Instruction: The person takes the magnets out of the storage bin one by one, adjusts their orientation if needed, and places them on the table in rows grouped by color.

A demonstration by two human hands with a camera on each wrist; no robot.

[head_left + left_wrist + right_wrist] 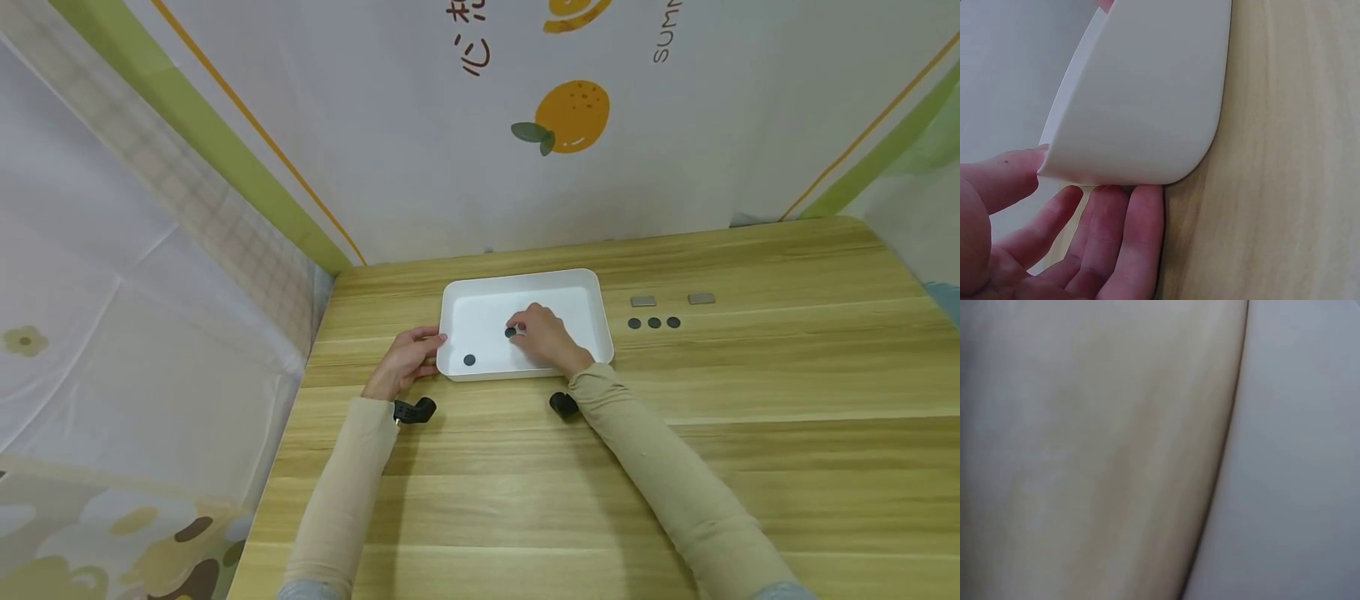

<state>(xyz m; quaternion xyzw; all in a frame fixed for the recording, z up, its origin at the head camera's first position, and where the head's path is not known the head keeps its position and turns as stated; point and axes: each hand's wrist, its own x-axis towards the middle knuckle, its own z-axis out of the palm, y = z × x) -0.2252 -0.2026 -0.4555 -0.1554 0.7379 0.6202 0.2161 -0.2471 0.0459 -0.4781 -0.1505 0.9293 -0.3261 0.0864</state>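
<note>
The right hand (546,337) reaches into the white tray (577,287), its fingers curled close together and pinching a small dark disc (511,332) at the fingertips, low over the tray floor near its middle. The left hand (405,360) holds the tray's left near corner: in the left wrist view the thumb (1007,175) lies on the rim while the fingers (1129,231), fairly straight and close together, press against the outer wall. A second dark disc (469,360) lies in the tray's near left corner. Both forearms, in beige sleeves, stretch forward over the wooden table (750,467). To the right of the tray, three dark discs (654,322) lie in a row, with two grey rectangular pieces (642,301) just beyond them
</note>
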